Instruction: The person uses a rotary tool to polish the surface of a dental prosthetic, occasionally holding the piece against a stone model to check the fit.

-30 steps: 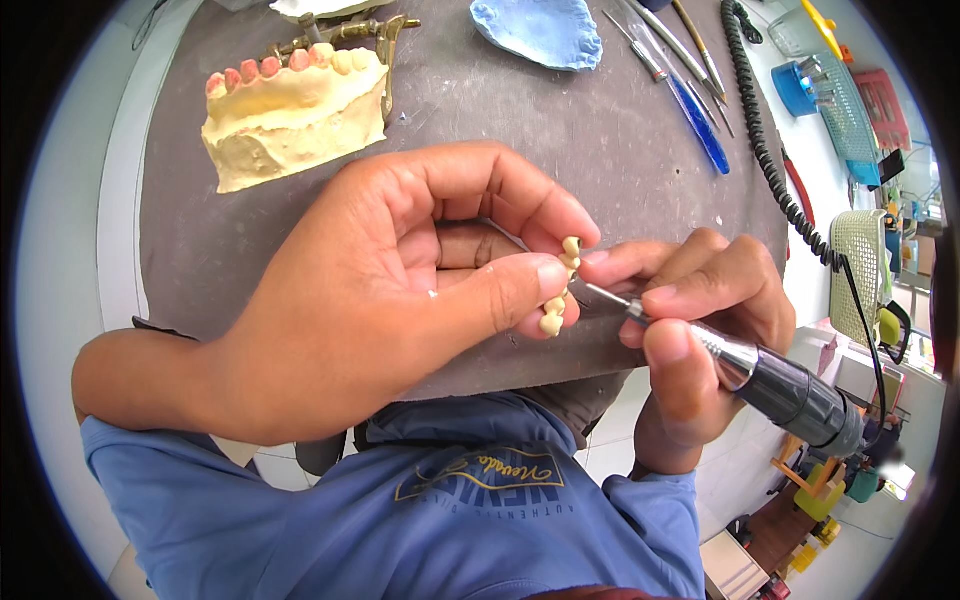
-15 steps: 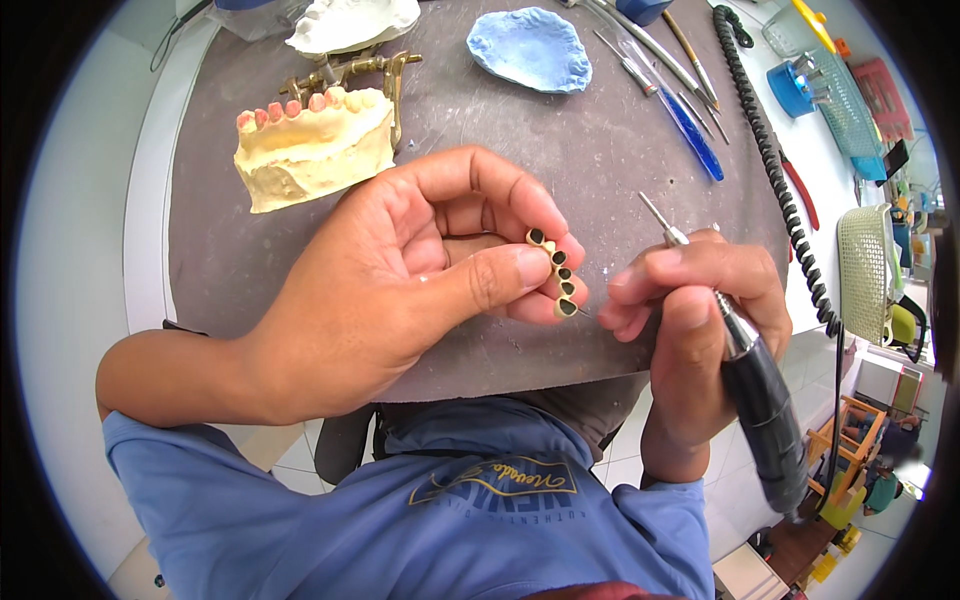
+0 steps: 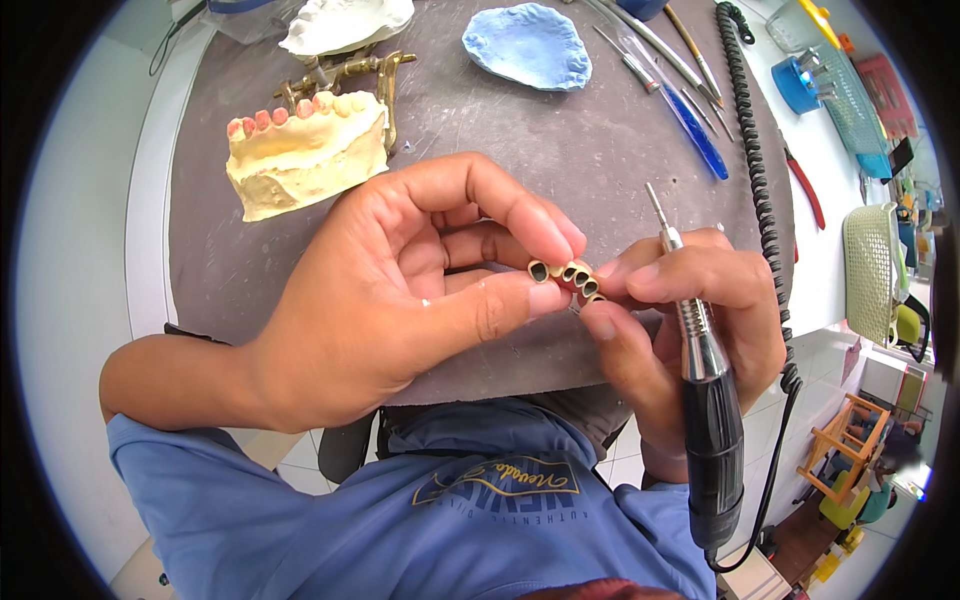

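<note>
Grey-brown tabletop (image 3: 440, 120) spreads out before me, with a white counter (image 3: 825, 270) along its right side. On the far left stands a yellow plaster gum model (image 3: 310, 165), some of its teeth pink, and just beyond it are a brass hinge (image 3: 390, 105) and a white plaster piece (image 3: 345, 25). At the far middle lies a pale blue lump (image 3: 530, 48); to its right, a blue tool (image 3: 700, 145) lies near a few thin ones. Over the near part of the table, between my hands, is a small row of false teeth (image 3: 583, 280), dark hollows showing. My left hand (image 3: 370, 290) pinches its left part between thumb and fingers. My right hand (image 3: 745, 310) pinches its right end with thumb and forefinger, and also holds a black-and-silver drill (image 3: 712, 410), whose tip points away, clear of the teeth.
</note>
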Motion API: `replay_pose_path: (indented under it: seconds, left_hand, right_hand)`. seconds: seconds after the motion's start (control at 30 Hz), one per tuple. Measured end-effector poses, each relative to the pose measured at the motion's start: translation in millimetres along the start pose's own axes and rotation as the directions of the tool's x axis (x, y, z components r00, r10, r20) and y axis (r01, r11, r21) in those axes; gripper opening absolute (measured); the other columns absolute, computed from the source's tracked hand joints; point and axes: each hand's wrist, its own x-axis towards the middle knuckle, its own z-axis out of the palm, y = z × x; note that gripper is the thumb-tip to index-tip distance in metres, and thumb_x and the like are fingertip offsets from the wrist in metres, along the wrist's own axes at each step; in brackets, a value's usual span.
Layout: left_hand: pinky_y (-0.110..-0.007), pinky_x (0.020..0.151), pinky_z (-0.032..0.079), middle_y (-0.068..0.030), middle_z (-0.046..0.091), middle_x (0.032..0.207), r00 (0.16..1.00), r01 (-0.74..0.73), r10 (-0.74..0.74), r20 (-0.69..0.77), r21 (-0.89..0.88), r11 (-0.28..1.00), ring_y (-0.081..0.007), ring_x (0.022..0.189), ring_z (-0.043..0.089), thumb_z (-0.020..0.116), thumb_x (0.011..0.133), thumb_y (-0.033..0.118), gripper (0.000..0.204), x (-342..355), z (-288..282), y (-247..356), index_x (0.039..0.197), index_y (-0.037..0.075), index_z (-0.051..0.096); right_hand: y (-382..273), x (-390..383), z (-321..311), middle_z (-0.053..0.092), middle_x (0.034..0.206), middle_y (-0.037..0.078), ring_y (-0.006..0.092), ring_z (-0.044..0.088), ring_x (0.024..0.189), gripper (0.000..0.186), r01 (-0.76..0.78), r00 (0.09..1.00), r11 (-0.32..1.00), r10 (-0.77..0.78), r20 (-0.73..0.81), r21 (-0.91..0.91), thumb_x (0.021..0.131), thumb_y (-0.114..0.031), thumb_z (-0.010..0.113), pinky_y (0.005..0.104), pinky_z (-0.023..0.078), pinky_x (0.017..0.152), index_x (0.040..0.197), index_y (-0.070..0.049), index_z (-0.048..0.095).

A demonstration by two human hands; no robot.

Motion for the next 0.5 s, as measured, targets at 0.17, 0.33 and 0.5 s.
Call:
replay_pose_path:
  seconds: [0.17,0.33,0.5]
  left_hand:
    - [-0.029,0.089,0.048,-0.0106,0.052,0.107,1.0,-0.011,0.012,-0.011,0.097,0.995,-0.0145,0.103,0.054,0.057,0.08,-0.009,0.022,-3,4,2,0.096,0.003,0.049]
    - [-0.026,0.08,0.052,-0.0101,0.055,0.102,0.993,0.115,-0.114,-0.032,0.063,0.991,-0.0141,0.09,0.061,0.058,0.085,-0.002,0.018,-3,4,8,0.101,0.0,0.05]
    - [-0.024,0.076,0.053,-0.011,0.057,0.101,0.992,0.112,-0.112,-0.063,-0.002,0.994,-0.0148,0.087,0.063,0.057,0.088,0.003,0.025,-1,7,10,0.111,-0.002,0.049]
  right_hand:
    - [4,-2,-2,0.056,0.081,0.011,0.018,0.057,0.077,0.033,-0.02,0.999,0.999,0.021,-0.037,0.027,0.069,0.009,0.066,0.0273,0.046,0.071,0.095,-0.003,0.05]
    - [9,-1,-5,0.054,0.084,0.01,0.0188,0.057,0.079,0.034,0.063,0.998,0.997,-0.064,-0.011,-0.053,0.071,0.006,0.068,0.0282,0.046,0.071,0.097,-0.003,0.049]
    - [5,0,-16,0.049,0.08,0.009,0.0183,0.053,0.074,0.03,0.11,0.993,0.986,-0.115,-0.038,-0.122,0.085,-0.023,0.061,0.0281,0.046,0.063,0.104,-0.001,0.053]
